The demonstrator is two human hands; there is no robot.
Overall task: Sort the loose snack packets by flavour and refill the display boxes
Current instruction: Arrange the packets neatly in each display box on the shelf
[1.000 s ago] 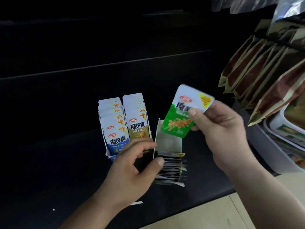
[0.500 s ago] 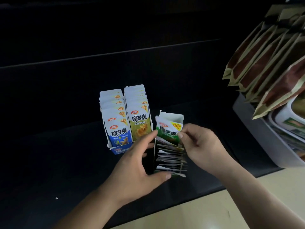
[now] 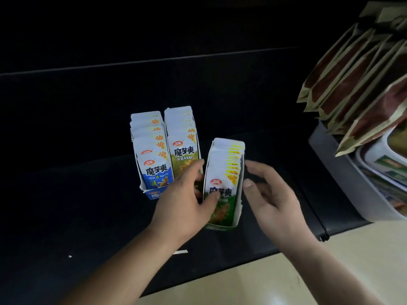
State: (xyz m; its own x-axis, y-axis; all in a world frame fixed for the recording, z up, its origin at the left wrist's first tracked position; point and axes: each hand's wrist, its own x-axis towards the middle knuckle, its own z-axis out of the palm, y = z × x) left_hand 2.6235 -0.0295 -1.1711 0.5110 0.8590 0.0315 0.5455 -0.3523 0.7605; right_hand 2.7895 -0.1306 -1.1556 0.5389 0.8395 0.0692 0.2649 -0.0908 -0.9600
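- A black shelf (image 3: 88, 205) carries three display boxes near its middle.
- Farthest left stands the blue box (image 3: 152, 193), filled with upright blue packets (image 3: 155, 170).
- Touching its right side is the olive box (image 3: 199, 148), filled with upright olive packets (image 3: 184, 153).
- The left hand (image 3: 187, 203) grasps the green box (image 3: 220, 227). Its thumb lies across the front packet, and its fingers reach along the box's left side, in front of the olive packets.
- The green box sits just right of the olive box and nearer the shelf edge, slightly turned, with a row of green packets (image 3: 222, 172) standing upright in it.
- The right hand (image 3: 273, 201) is released, fingers loosely spread just beside the box's right wall. It is blurred, so contact cannot be told.
- At the far right, brown pouches (image 3: 352, 84) hang in a slanted row over a grey tub (image 3: 339, 170).
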